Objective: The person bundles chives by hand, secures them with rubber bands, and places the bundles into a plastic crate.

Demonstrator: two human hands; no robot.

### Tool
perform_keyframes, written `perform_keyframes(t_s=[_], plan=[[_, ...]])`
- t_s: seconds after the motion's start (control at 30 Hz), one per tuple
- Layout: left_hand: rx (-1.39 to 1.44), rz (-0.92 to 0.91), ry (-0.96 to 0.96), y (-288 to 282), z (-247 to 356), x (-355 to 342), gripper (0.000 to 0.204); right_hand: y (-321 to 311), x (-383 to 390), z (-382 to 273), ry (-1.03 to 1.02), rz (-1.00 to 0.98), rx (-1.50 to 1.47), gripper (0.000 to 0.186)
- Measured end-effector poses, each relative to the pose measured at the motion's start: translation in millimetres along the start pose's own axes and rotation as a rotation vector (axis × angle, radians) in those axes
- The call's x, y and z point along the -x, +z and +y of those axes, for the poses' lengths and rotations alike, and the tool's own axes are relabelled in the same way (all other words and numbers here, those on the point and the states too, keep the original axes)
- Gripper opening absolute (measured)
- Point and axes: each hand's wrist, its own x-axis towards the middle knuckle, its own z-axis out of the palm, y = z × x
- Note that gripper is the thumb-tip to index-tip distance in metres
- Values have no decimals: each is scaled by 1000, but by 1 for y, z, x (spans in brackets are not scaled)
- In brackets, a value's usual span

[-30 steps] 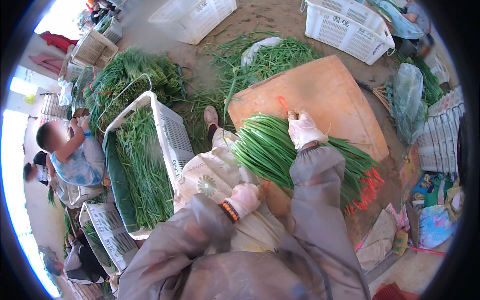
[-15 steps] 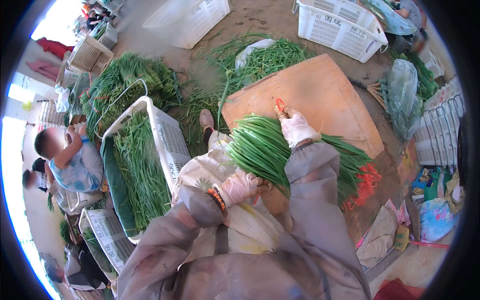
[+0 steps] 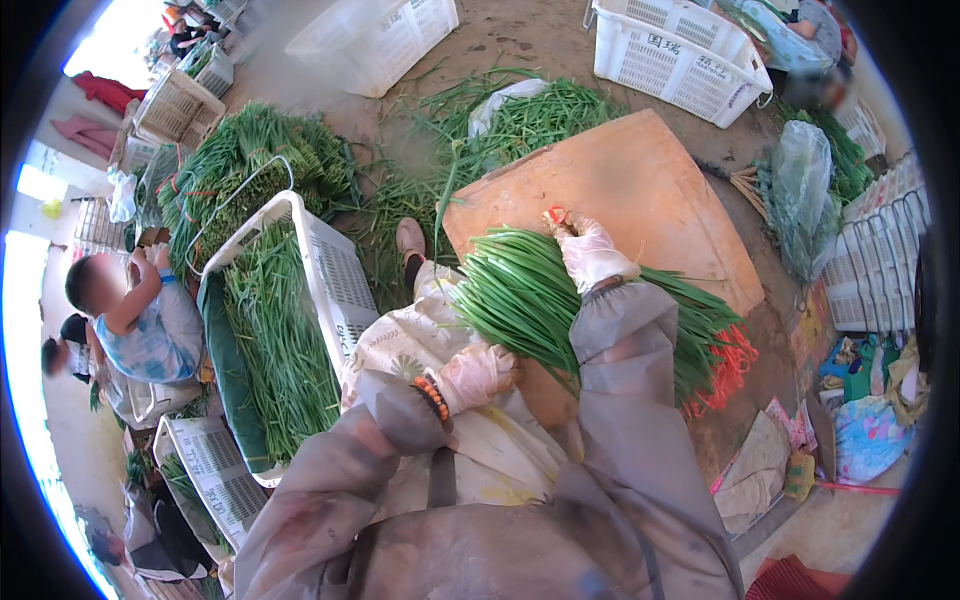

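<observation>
A bundle of long green stalks [image 3: 510, 300], probably garlic shoots or chives, lies across a worn orange board [image 3: 630, 170] before me. Both my hands wear pale gloves. My right hand [image 3: 595, 255] rests over the bundle, fingers pinched on a red tie [image 3: 556, 214] at its far edge. My left hand [image 3: 478, 375] has curled fingers at the bundle's near edge; what they hold is hidden. Loose red ties [image 3: 725, 365] lie at the bundle's right end. A patterned cloth [image 3: 390, 350] covers my lap.
A white crate of greens [image 3: 335, 270] stands at my left, beside stacked bundles [image 3: 255, 160]. A person [image 3: 145, 330] sits farther left. Loose greens [image 3: 540, 120] lie beyond the board. More crates [image 3: 680, 65] stand behind; a plastic-wrapped bundle [image 3: 800, 190] is at right.
My left hand has moved up toward the bundle's near edge. The red loop that stood out above my right fingertips is now gathered small in them. The view has shifted slightly.
</observation>
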Motion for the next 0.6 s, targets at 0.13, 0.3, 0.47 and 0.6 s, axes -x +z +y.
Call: perform_keyframes(t_s=[0.13, 0.3, 0.47, 0.6], plan=[[125, -30, -32, -12, -3, 15, 17, 1, 2, -10, 72, -13, 171, 21], [30, 522, 54, -32, 8, -16, 18, 9, 16, -30, 151, -1, 104, 14], [292, 820, -230, -38, -10, -94, 12, 0, -1, 4, -85, 35, 192, 12], [293, 883, -426, -27, -23, -95, 7, 5, 11, 13, -85, -19, 14, 19]])
